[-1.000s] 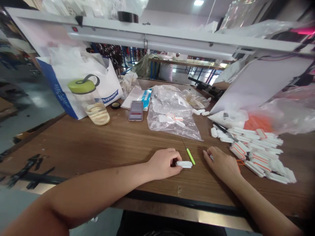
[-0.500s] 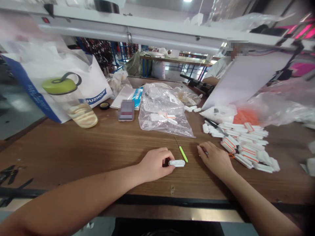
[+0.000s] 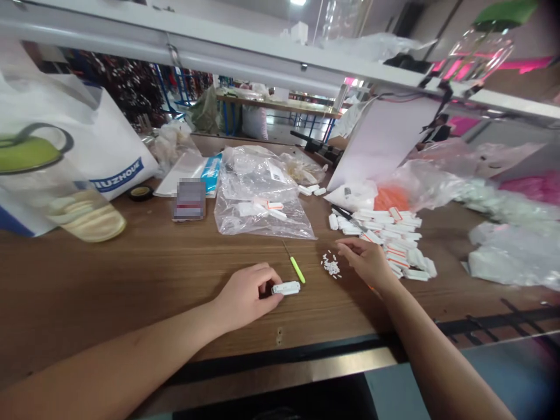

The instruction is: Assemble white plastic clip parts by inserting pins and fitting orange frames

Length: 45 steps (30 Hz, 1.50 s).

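My left hand (image 3: 249,294) pinches a small white plastic housing (image 3: 286,288) by its left end, low over the table, its long face with a row of small slots towards me. Just beyond it lies a thin hook tool with a yellow-green handle (image 3: 297,270), its metal tip pointing away. My right hand (image 3: 366,261) is beside a loose heap of tiny white pieces (image 3: 331,266). Its thumb and fingertips come together at the heap's far right side; whatever may be between them is too small to make out.
Right of my right hand lies a pile of white plastic parts (image 3: 409,248), some with orange edges, with black tweezers (image 3: 347,219). Clear plastic bags (image 3: 262,192) lie ahead, a phone (image 3: 189,200) to their left. A bottle with a green lid (image 3: 87,213) stands far left. A shelf crosses above.
My view has turned right. My right hand has lifted and drawn back from the tiny white pieces, which it covered before, and its fingertips have come together. My left hand keeps its hold on the housing.
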Tool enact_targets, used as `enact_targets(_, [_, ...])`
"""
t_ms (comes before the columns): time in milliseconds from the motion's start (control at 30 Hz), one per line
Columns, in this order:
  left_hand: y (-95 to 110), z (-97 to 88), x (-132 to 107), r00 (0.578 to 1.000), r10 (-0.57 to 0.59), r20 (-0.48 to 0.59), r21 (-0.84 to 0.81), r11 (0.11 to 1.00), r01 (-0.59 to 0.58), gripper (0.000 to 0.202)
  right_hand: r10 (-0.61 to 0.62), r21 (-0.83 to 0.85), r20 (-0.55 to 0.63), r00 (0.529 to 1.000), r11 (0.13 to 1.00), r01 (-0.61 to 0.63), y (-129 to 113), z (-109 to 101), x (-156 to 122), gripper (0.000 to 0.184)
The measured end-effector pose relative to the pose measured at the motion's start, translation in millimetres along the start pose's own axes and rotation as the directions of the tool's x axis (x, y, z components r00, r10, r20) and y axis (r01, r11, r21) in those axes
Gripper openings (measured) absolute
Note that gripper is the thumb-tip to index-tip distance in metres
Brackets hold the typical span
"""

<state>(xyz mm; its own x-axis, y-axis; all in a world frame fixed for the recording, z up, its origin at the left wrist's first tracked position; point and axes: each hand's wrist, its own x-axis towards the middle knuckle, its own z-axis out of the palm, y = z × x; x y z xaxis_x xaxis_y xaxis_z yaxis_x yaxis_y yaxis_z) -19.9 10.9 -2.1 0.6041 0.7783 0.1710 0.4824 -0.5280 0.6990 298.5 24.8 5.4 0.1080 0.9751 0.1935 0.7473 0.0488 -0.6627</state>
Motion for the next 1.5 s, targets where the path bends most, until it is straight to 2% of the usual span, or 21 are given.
enact_targets(133, [-1,0.9,0,1.000,-0.008,0.010,-0.002,1.000,0.008,0.006,0.011,-0.122,0.106,0.994,0.993,0.002,6,-11,4,0.032])
enact_targets(333, [-1,1.2,-1,1.000,-0.016,0.014,0.005,1.000,0.016,0.007,-0.037,-0.175,0.198,0.980,0.982,0.073,3,-5,6,0.026])
enact_targets(800, [0,0.0,0,1.000,-0.006,0.011,-0.004,1.000,0.006,0.008,-0.040,-0.338,0.144,0.989,0.937,0.087,-6,-2,3,0.023])
enact_targets(933, [0,-0.1,0,1.000,-0.004,0.011,-0.008,1.000,0.004,0.008,-0.018,-0.353,0.119,0.993,0.934,0.059,-9,-1,1,0.021])
enact_targets(1100, [0,0.3,0,1.000,0.004,0.002,-0.015,1.000,-0.004,0.009,0.018,-0.265,0.125,0.992,0.964,0.016,3,-1,6,0.023])
enact_targets(1200, [1,0.0,0,1.000,0.003,-0.009,-0.031,1.000,-0.003,0.008,0.007,-0.166,0.131,0.991,0.986,0.015,-2,1,4,0.028])
enact_targets(1300, [3,-0.1,0,0.999,0.009,-0.034,-0.051,0.999,-0.011,0.007,-0.092,0.043,0.161,0.983,0.995,0.086,-25,6,-8,0.027])
enact_targets(1400, [3,0.5,0,0.999,0.023,-0.044,-0.055,0.998,-0.026,0.007,-0.251,0.124,0.291,0.923,0.967,0.224,-56,15,-24,0.021])
enact_targets(1500, [2,1.2,0,0.999,0.024,-0.043,-0.044,0.999,-0.026,0.007,-0.330,0.166,0.387,0.861,0.943,0.287,-78,27,-36,0.017])
